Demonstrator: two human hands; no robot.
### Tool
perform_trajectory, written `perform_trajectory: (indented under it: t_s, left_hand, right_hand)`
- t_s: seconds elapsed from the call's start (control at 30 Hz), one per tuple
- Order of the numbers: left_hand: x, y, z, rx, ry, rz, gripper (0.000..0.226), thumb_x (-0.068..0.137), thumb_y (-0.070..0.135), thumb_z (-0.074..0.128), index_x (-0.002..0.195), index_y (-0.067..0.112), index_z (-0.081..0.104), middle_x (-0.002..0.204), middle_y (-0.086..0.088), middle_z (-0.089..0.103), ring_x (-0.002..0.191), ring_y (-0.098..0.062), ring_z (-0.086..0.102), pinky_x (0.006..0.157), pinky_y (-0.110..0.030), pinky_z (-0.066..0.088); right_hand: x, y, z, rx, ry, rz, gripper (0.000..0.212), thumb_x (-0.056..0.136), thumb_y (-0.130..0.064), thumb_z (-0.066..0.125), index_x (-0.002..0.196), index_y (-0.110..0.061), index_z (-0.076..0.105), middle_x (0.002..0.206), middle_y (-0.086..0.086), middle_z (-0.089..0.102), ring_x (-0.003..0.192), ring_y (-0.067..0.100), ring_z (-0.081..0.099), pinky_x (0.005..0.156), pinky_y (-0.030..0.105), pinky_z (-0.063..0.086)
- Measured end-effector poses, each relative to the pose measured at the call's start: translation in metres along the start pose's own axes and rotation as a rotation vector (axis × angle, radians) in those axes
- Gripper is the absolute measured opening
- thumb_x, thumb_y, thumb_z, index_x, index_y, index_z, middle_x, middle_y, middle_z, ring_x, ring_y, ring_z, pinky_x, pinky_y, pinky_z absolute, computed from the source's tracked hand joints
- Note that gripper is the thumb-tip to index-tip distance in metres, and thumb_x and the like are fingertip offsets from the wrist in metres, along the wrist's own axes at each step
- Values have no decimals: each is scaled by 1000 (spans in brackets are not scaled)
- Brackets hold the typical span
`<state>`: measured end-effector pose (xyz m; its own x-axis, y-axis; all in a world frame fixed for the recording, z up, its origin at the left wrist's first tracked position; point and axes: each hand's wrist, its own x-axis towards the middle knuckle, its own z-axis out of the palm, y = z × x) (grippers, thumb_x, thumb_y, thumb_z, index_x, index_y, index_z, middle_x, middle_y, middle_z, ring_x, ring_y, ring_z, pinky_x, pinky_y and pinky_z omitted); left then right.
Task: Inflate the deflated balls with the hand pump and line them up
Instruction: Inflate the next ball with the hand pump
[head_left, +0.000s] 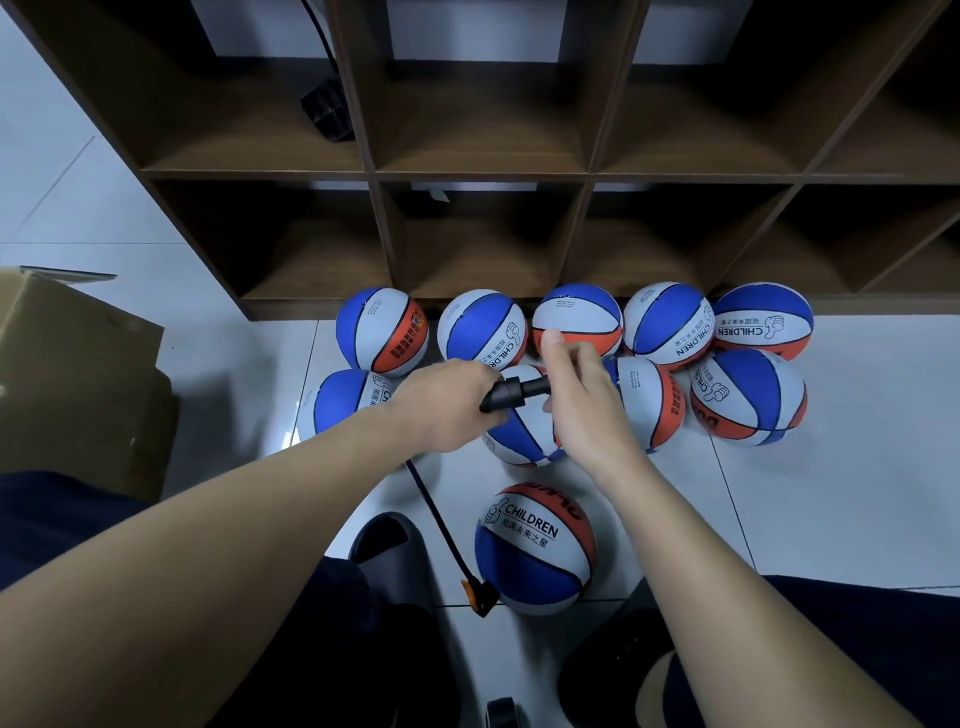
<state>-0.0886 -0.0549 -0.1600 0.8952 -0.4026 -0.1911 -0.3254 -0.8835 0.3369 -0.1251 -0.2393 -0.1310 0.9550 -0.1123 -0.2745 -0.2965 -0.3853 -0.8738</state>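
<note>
My forearms are reaching out from the bottom of the view over my dark trousers, and a black sandal (387, 545) is showing on the pale tiled floor (810, 509) between them. My left hand (441, 402) is gripping the black hand pump (511, 393), fingers curled round its body. My right hand (576, 389) is holding the pump's other end, thumb raised and fingers wrapped round it. A thin black hose (434, 514) is trailing down from under my left hand to an orange-and-black nozzle (478, 595), which is lying on the floor just beside the nearest ball (535, 551); whether it is touching that ball I cannot tell. This blue, white and orange ball, printed "CHILDREN", is sitting apart from the others, close to my knees. Nine more balls are standing further off: a back row of five (576, 317) against the foot of a brown wooden cubby shelf (483, 171), and four in front, one of them (524, 431) directly beneath my hands. A cardboard box (78, 374) is standing at the left.
</note>
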Motion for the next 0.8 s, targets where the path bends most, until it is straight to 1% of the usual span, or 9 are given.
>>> perform_trajectory:
  t_s: [0.07, 0.13, 0.2, 0.23, 0.3, 0.37, 0.5, 0.7, 0.8]
  left_hand:
    - [-1, -5, -2, -17, -7, -25, 19, 98, 43, 68, 87, 30, 61, 74, 7, 64, 70, -17, 63, 56, -31, 43]
    - [-3, -12, -3, -39, -13, -61, 17, 99, 44, 69, 94, 28, 66, 78, 4, 66, 73, -18, 65, 60, -34, 51]
    - [-4, -18, -4, -65, -13, -86, 18, 99, 43, 70, 98, 26, 68, 79, 2, 67, 73, -19, 65, 67, -40, 58]
    - [-3, -19, -5, -73, -7, -92, 18, 98, 43, 71, 98, 25, 69, 78, 1, 67, 72, -19, 65, 69, -42, 60]
    - [-3, -21, -7, -94, 10, -101, 20, 98, 40, 72, 93, 22, 66, 76, -1, 65, 70, -21, 64, 70, -44, 60]
    - [-3, -22, -9, -125, 24, -112, 21, 98, 39, 73, 91, 20, 65, 75, -2, 65, 70, -22, 65, 70, -45, 60]
    - [-7, -29, -9, -87, 25, -126, 20, 98, 40, 72, 94, 21, 67, 80, -2, 67, 74, -23, 67, 73, -47, 62]
    - [-20, -42, 8, -134, -37, -216, 27, 94, 43, 75, 104, 18, 72, 86, -6, 70, 78, -27, 70, 73, -45, 61]
    - [-30, -39, 31, -247, -95, -284, 32, 92, 40, 78, 93, 10, 67, 80, -10, 67, 76, -30, 68, 66, -39, 51]
  right_hand:
    - [-2, 8, -7, -77, 80, -42, 50, 108, -67, 34, 115, -24, 60, 106, -3, 66, 100, 19, 64, 83, 40, 50]
    - [-3, 25, -12, -228, 33, -56, 28, 111, -43, 46, 111, -21, 65, 102, -2, 70, 98, 22, 67, 79, 39, 51]
    - [-6, 50, -11, -416, -234, -60, 6, 103, -28, 64, 100, -28, 69, 93, -9, 72, 89, 13, 70, 79, 35, 57]
    - [-9, 64, -6, -491, -383, -67, 6, 98, -23, 71, 98, -29, 71, 92, -10, 72, 87, 10, 69, 82, 32, 59]
    - [-18, 89, 5, -578, -561, -80, 21, 91, -21, 82, 108, -28, 72, 104, -12, 70, 97, 9, 67, 90, 27, 57]
    - [-27, 104, 14, -708, -589, -167, 51, 83, -34, 88, 129, -30, 67, 129, -12, 62, 121, 11, 57, 105, 31, 51]
    - [-38, 115, 19, -917, -589, -304, 108, 65, -70, 73, 160, -29, 40, 164, -14, 31, 154, 15, 21, 124, 41, 31]
    - [-38, 144, 16, -1084, -469, -276, 151, 52, -62, 98, 168, -33, 6, 176, -5, -1, 165, 23, -2, 131, 46, 22]
    - [-38, 152, 13, -1082, -372, -240, 154, 49, -72, 94, 168, -30, 6, 176, 2, 2, 164, 30, 6, 128, 49, 27]
